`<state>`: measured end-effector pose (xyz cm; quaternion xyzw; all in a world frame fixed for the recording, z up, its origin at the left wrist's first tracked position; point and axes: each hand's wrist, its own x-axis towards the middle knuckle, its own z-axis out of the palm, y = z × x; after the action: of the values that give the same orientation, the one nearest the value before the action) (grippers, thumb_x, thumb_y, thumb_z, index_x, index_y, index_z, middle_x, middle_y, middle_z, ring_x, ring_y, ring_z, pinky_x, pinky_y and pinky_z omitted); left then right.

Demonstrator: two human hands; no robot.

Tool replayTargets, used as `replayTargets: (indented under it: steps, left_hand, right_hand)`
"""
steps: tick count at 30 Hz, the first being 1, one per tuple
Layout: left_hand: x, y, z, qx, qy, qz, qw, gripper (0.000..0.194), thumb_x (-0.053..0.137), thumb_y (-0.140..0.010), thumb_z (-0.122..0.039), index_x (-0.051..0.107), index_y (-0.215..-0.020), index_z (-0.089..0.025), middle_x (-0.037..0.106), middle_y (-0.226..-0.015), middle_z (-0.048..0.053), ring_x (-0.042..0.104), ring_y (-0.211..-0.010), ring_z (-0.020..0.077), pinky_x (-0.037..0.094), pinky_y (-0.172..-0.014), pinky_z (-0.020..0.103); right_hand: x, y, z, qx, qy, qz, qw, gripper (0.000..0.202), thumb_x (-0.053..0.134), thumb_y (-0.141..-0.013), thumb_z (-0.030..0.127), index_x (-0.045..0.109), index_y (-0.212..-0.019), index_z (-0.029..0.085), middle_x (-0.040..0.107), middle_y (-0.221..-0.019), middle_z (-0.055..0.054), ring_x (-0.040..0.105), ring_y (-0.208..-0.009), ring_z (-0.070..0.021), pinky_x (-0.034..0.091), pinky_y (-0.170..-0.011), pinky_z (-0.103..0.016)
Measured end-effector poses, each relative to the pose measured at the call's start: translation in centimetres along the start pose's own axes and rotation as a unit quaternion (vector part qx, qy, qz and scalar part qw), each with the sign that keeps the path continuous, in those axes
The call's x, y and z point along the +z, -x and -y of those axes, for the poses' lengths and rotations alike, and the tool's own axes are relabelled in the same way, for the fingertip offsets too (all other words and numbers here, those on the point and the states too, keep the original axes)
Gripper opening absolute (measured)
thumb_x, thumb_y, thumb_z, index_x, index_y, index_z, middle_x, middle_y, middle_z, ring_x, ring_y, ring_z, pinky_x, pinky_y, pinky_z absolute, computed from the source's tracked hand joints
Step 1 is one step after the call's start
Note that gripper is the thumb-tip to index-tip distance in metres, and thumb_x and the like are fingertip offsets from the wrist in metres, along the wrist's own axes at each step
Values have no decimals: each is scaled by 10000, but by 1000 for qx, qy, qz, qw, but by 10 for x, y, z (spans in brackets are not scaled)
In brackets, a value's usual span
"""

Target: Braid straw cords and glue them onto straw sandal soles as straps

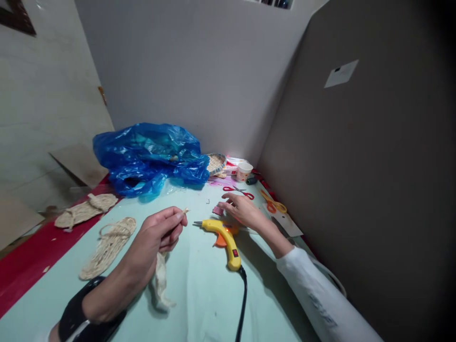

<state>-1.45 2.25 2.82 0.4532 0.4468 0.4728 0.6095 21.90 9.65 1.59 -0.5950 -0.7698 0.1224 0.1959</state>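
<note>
My left hand (160,232) is closed in a pinch on a pale strip (161,282), like dried plant fibre; one tip pokes out past the fingers and the rest hangs below the palm. My right hand (242,209) reaches over the table with its fingers apart, beside a small pink object (218,210); whether it touches this I cannot tell. Between the hands lies a yellow glue gun (221,230) with an orange trigger. Red-handled scissors (238,191) rest just beyond my right fingers. Left of my left hand are two woven straw soles with straps, a nearer one (109,247) and a farther one (87,210).
A blue plastic bag (153,156) is heaped at the back left. Behind are a woven basket (215,164), a paper cup (244,172) and a dark thread spool (251,181). Orange-handled scissors (272,202) lie on the right. The glue gun's black cord (243,299) runs toward me. Walls enclose the back and right.
</note>
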Motion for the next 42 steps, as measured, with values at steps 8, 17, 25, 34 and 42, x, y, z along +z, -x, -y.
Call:
replayTargets:
  steps: [8, 17, 25, 34, 42]
  left_hand:
    - [-1, 3, -5, -1, 26, -9, 1000, 217, 598, -843, -350, 576, -744, -158, 363, -529, -72, 162, -479, 57, 110, -440, 184]
    - [4, 15, -11, 14, 47, 51, 998, 229, 557, -881, -368, 580, -770, -168, 399, -529, -62, 203, -479, 64, 130, -449, 216]
    - [2, 27, -21, 154, -29, 7, 988, 257, 555, -902, -406, 630, -795, -185, 434, -560, -44, 371, -548, 87, 279, -527, 227]
    - [3, 31, -19, 219, -151, -50, 963, 238, 481, -942, -399, 618, -831, -239, 391, -589, -51, 363, -536, 107, 297, -518, 248]
    - [7, 31, -19, 268, -269, -79, 922, 290, 417, -962, -322, 497, -702, -219, 457, -584, -52, 449, -531, 106, 331, -543, 239]
  right_hand:
    - [10, -10, 6, 17, -39, -71, 997, 200, 469, -964, 269, 549, -808, 172, 650, -850, -60, 606, -816, -187, 468, -761, -344]
    - [-22, 25, 68, -78, -349, -8, 934, 250, 428, -975, 435, 469, -857, 219, 555, -772, 12, 573, -664, -119, 496, -623, -248]
    - [-51, 38, 90, -109, -417, -8, 902, 362, 743, -798, 277, 609, -1133, 258, 689, -1073, -39, 662, -1011, -176, 567, -824, -244]
    - [-68, 57, 99, -132, -310, -6, 942, 202, 699, -832, 354, 648, -1007, 269, 711, -987, -46, 693, -923, -220, 616, -722, -278]
    - [-59, 63, 98, -126, -265, -23, 956, 162, 686, -829, 319, 539, -806, 254, 705, -954, -39, 701, -911, -230, 621, -689, -289]
